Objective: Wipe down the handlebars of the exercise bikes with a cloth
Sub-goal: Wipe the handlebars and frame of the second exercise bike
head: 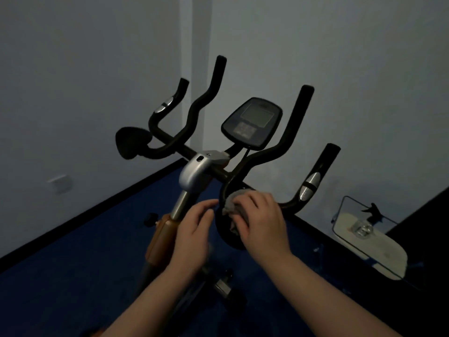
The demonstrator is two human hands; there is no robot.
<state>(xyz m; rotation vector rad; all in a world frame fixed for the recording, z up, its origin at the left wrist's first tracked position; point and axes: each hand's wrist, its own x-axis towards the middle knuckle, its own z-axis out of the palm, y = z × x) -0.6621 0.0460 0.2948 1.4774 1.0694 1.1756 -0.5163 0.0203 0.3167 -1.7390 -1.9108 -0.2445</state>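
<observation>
While two bare forearms reach up from the bottom of the frame, the right hand (262, 222) presses a grey cloth (237, 210) onto the near right pad of the black handlebars (274, 152) at centre; the left hand (194, 229), loosely curled and empty, hovers just beside it. Wiping appears under way; next, seemingly, the upright grips beyond, flanking the console (252, 122).

A crumpled grey cloth (233, 210) lies pressed against the black handlebars (274, 152), near their right elbow pad.
</observation>
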